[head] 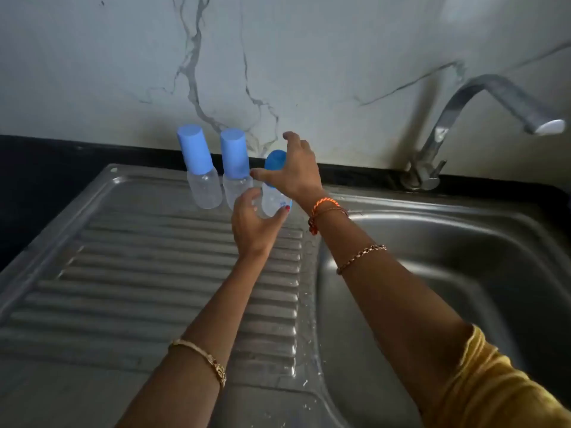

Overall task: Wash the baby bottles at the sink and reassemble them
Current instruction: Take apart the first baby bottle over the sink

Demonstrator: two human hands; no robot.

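Yellow sleeve (482, 384) and two bare forearms reach over the ribbed steel draining surface (139, 273) beside the steel sink basin (463, 257). Three clear plastic baby bottles with blue caps stand at the back near the marble wall. The left hand (253, 227) curls its fingers around the clear body of the nearest bottle (273, 202). The right hand (296, 168) hangs over that bottle's blue cap (273, 160) with fingers spread, grasping nothing. The step seems to be setting this bottle down beside the two other bottles (216, 168). It is better to keep it upright and release only when its base sits flat on the ribs.
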